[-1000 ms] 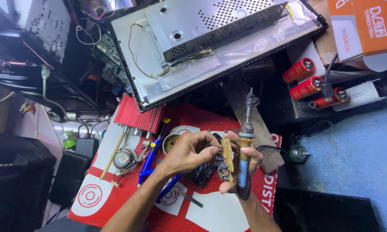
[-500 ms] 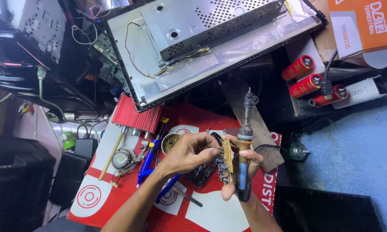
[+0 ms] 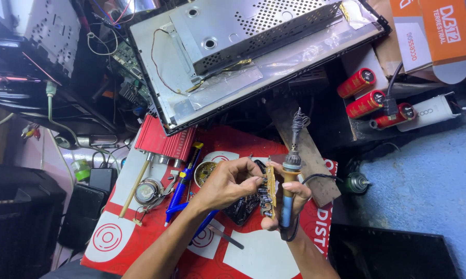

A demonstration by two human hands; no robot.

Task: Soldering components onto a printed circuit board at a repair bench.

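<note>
Two hands at work, both mine, over the red-and-white mat (image 3: 140, 227) on the worktop, toward its near edge. Item one: small circuit board (image 3: 269, 188), held edge-on between the hands, long axis running from the near edge toward the far edge, components facing left. Item two: right hand (image 3: 290, 199), fingers closed around both the board's right face and the soldering iron (image 3: 290, 181); I see the iron's handle lying alongside the board, parallel to it, tip pointing toward the far edge and clear of the board. Item three: left hand (image 3: 228, 181), fingers (image 3: 253, 180) pinched together at the board's component side, touching it; whether they grip a part I cannot tell. The left hand is nearer the components; the iron lies on the opposite face.
</note>
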